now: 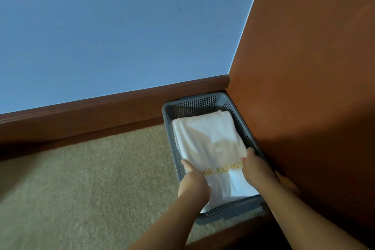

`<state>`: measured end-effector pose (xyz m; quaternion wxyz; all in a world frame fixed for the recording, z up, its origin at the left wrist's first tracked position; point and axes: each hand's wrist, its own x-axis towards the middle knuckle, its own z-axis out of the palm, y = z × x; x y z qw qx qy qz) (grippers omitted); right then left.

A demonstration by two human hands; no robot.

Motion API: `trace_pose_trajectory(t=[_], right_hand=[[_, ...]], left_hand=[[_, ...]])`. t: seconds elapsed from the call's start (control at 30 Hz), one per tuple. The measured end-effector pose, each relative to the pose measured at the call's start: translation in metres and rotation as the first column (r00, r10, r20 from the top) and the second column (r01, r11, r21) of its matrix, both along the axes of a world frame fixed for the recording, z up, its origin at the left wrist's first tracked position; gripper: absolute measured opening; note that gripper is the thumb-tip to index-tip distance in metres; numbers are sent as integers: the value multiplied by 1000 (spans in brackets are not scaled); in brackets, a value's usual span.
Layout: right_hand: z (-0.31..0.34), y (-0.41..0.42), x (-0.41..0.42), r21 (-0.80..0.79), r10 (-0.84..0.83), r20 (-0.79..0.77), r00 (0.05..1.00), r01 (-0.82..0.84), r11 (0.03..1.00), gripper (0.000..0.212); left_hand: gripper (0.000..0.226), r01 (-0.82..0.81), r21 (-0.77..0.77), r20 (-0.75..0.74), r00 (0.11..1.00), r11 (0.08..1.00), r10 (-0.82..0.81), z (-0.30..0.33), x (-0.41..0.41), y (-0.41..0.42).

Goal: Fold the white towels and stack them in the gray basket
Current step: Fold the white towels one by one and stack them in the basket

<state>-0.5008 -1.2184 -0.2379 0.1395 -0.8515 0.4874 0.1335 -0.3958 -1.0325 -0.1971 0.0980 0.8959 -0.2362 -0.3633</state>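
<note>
1. Beige carpet [81,178] is seen in a corner formed by a blue wall [111,26] with a brown skirting board [101,111] and a red-brown panel [314,67].
2. On the carpet, against that panel, a gray basket [233,210] is set.
3. A folded white towel [209,138] with gold lettering lies inside the basket.
4. The left hand [192,176] and right hand [255,166] are laid on the towel's near part, fingers fairly straight, pressing it.
5. The towel is judged soft, light and limp; its folded edges are best supported from both sides.
</note>
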Motion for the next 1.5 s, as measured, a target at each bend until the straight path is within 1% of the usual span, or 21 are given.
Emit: trace_pose_trajectory(t=[0.07, 0.17, 0.23, 0.3, 0.4, 0.5, 0.57, 0.67, 0.77, 0.87, 0.93, 1.07, 1.17, 1.23, 1.3, 1.33, 1.37, 1.4, 1.43, 1.47, 1.5], right_hand=[[-2, -1, 1, -99, 46, 6, 999, -45, 994, 16], [-1, -3, 6, -168, 99, -69, 993, -110, 980, 32], [1, -3, 10, -170, 134, -146, 980, -158, 973, 36], [2, -7, 16, -191, 153, -145, 978, -179, 965, 37], [4, -20, 36, -161, 210, -2, 978, -207, 965, 39], [4, -38, 67, -64, 275, 68, 959, -271, 961, 48], [5, -51, 89, -56, 275, 95, 957, -271, 961, 51], [8, -75, 121, -80, 234, 125, 964, -226, 971, 55], [7, -100, 147, -46, 181, 89, 979, -177, 983, 56], [2, -111, 163, -12, 200, 48, 979, -200, 980, 51], [0, -114, 168, 10, 201, 46, 979, -201, 979, 48], [-6, -121, 171, -23, 165, 177, 970, -164, 986, 45], [-9, -120, 169, -65, 167, 278, 946, -155, 986, 39], [-11, -115, 166, -94, 168, 302, 938, -146, 985, 41], [-16, -99, 158, -169, 206, 319, 925, -158, 973, 43], [-21, -88, 153, -209, 246, 341, 907, -182, 961, 44], [-28, -75, 146, -225, 284, 358, 889, -213, 951, 48], [-35, -61, 138, -214, 313, 350, 883, -250, 944, 54], [-43, -50, 130, -172, 334, 302, 893, -293, 940, 64], [-52, -42, 122, -115, 342, 224, 913, -324, 939, 75], [-60, -39, 114, -63, 346, 142, 928, -340, 938, 83]], left_hand=[[93, 85, 63, 94, 991, 994, -91, 0, 6, -6], [103, 142, 135, 147, 976, 981, -162, -4, 13, -10], [102, 147, 147, 151, 974, 978, -169, -2, 21, -15], [98, 187, 180, 213, 951, 966, -224, -2, 34, -24], [76, 299, 151, 350, 875, 942, -334, -4, 64, -42], [68, 431, 171, 371, 805, 886, -463, -14, 104, -58], [66, 476, 214, 368, 770, 853, -521, -23, 130, -67], [60, 446, 192, 425, 765, 874, -484, -32, 163, -83], [55, 394, 159, 440, 792, 905, -422, -39, 188, -99], [36, 388, 174, 412, 806, 905, -425, -45, 198, -106], [30, 380, 160, 442, 798, 911, -410, -47, 201, -108], [19, 305, 61, 546, 786, 950, -288, -49, 201, -107], [13, 240, 22, 570, 795, 970, -210, -49, 197, -105], [20, 230, 54, 569, 792, 972, -219, -45, 193, -105], [37, 275, 107, 579, 764, 956, -284, -37, 181, -102], [51, 332, 132, 582, 737, 934, -344, -35, 171, -99], [74, 401, 166, 554, 718, 901, -422, -34, 157, -95], [103, 469, 213, 484, 712, 857, -509, -35, 142, -88], [129, 524, 275, 388, 707, 806, -592, -37, 127, -80], [148, 566, 347, 296, 691, 748, -660, -40, 112, -71], [157, 593, 407, 227, 671, 695, -706, -42, 99, -63]])
